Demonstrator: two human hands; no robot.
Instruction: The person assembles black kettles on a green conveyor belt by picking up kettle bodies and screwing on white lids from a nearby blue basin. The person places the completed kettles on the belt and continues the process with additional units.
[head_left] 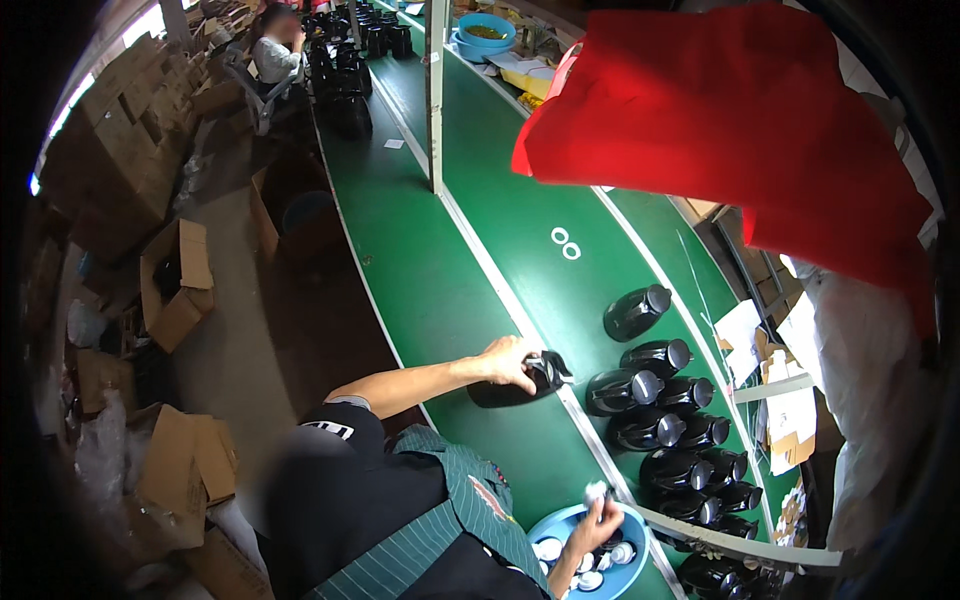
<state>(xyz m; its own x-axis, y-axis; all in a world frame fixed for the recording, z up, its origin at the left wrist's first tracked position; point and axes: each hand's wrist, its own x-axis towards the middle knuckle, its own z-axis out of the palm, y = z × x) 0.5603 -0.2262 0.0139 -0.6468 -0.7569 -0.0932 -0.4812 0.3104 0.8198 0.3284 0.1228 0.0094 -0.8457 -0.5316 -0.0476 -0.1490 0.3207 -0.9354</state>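
Note:
My left hand (pixel 508 362) is closed around the upper part of a black jug (pixel 500 396), by its handle or neck. That jug stands on the green table (pixel 400 250), close to my body. Lower down, my right hand (pixel 592 530) pinches a small white-and-dark round lid (pixel 596 492) just over a blue basin (pixel 638 565). More white round lids (pixel 590 579) lie in the basin, partly covered by my right hand. Across a pale metal strip, several black jugs (pixel 625 390) stand grouped to the right of my left hand.
A red cloth (pixel 700 120) hangs at upper right. A white post (pixel 436 100) rises from the table, and a pale rail (pixel 740 540) crosses at lower right. Cardboard boxes (pixel 180 280) line the left floor. A seated person (pixel 275 55) is far left, beside more black jugs (pixel 345 85).

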